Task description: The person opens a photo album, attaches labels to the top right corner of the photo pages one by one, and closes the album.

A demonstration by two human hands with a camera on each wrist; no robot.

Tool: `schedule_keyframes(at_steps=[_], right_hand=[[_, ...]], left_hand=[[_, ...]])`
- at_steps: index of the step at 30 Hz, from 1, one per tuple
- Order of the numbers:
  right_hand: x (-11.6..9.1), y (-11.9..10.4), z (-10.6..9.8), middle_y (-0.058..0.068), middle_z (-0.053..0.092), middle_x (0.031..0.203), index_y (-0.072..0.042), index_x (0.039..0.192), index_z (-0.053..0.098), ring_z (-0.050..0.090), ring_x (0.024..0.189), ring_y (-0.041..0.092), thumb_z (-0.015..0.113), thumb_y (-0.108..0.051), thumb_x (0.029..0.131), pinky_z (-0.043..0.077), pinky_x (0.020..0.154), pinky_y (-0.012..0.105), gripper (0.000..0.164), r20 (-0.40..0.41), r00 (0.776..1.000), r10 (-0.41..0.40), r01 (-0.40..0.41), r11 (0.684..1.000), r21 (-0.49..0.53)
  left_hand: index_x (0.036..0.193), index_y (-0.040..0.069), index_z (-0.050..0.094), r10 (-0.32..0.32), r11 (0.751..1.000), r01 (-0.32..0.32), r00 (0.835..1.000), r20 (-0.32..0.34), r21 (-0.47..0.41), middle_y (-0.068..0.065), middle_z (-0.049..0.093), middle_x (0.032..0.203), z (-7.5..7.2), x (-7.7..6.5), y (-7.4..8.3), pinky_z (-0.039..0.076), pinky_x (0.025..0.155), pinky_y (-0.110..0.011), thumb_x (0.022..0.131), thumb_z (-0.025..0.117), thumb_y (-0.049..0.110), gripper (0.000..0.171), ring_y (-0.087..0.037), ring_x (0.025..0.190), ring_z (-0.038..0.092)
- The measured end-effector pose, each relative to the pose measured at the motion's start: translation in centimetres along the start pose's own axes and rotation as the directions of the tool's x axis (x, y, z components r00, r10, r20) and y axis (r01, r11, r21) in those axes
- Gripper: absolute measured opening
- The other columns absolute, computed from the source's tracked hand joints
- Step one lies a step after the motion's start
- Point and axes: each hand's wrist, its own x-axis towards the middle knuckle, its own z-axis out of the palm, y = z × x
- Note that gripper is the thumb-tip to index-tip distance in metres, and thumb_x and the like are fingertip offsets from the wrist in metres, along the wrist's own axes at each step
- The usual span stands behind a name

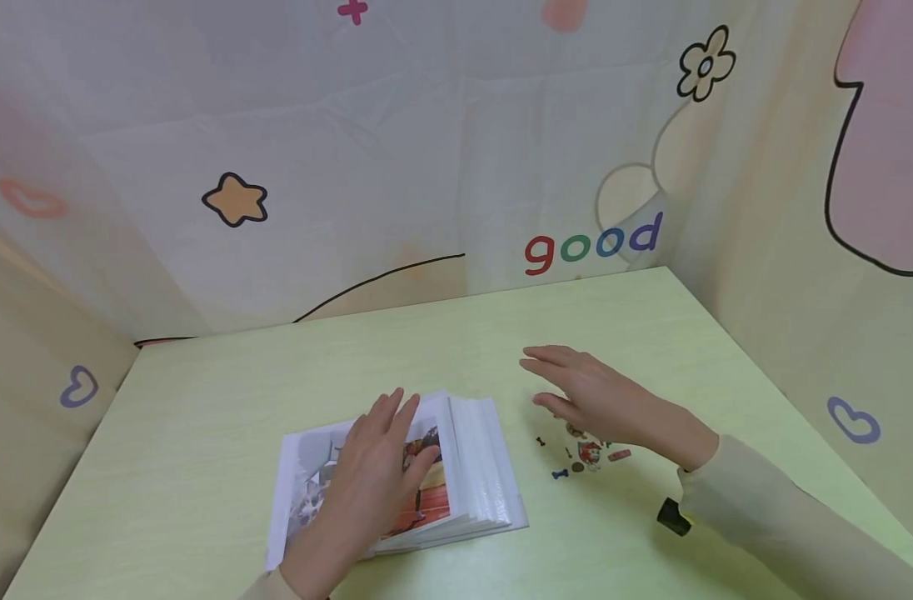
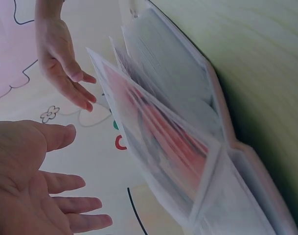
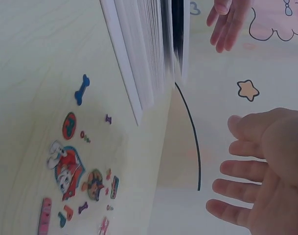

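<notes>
The left hand (image 1: 374, 475) is held over an open photo album (image 1: 475, 467), its fingers extended with gaps between them and the thumb well out to the side. In the left wrist view there is space between this hand and the pages, so it touches nothing. The right hand (image 1: 587, 396) is raised over the tabletop (image 1: 194, 433) to the right of the album, fingers nearly straight, thumb apart, holding nothing. So both of the 2 hands are spread.

The album lies on the tabletop in front of the person, below the left hand. At least 2 pictures show in it: a cat photo (image 1: 306, 504) at the left, and a photo with a red lower part (image 1: 430, 496), partly covered by the hand. The white page edges form a thick, slanted stack on the right side.

Under and just beside the right hand, small stickers (image 1: 589, 452) lie scattered, among them a blue bone (image 3: 81, 90), a puppy in red (image 3: 68, 174) and a pink bar (image 3: 44, 215). Near the right sleeve (image 1: 786, 508) is a black object (image 1: 674, 517), partly hidden.

Beyond stands a printed backdrop (image 1: 396, 183) with coloured letters reading "good" (image 1: 574, 248).
</notes>
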Motion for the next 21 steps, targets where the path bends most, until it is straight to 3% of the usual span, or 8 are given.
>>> schedule_keyframes(at_steps=[8,16,21], right_hand=[[-1.5,0.9,-0.3,0.022,0.053,0.150,0.006,0.143,0.056,0.051,0.137,0.041,0.072,-0.008,0.097,0.045,0.108,0.054,0.050,-0.017,0.999,0.028,-0.027,1.000,0.007],[-2.7,1.7,-0.2,0.022,0.056,0.145,0.007,0.140,0.059,0.054,0.133,0.040,0.072,-0.008,0.097,0.048,0.105,0.052,0.047,-0.048,0.998,0.038,-0.038,0.999,-0.013],[-3.4,2.0,0.0,0.023,0.057,0.144,0.006,0.139,0.060,0.054,0.133,0.042,0.071,-0.009,0.098,0.048,0.105,0.054,0.045,-0.027,0.996,0.087,-0.087,0.996,-0.007]], left_hand=[[0.148,-0.002,0.051,0.034,0.999,-0.034,0.999,0.018,-0.001,-0.024,0.045,0.155,0.9,1.0,1.5,0.035,0.115,-0.059,0.097,0.074,0.027,0.063,-0.044,0.145,0.039],[0.146,-0.004,0.052,0.093,0.996,-0.093,0.996,0.001,-0.015,-0.026,0.048,0.152,1.9,2.0,3.0,0.036,0.114,-0.058,0.096,0.075,0.025,0.062,-0.047,0.141,0.043],[0.148,-0.002,0.051,0.094,0.996,-0.094,0.994,0.055,-0.013,-0.025,0.047,0.154,2.5,2.6,4.2,0.035,0.116,-0.057,0.098,0.072,0.030,0.063,-0.045,0.144,0.041]])
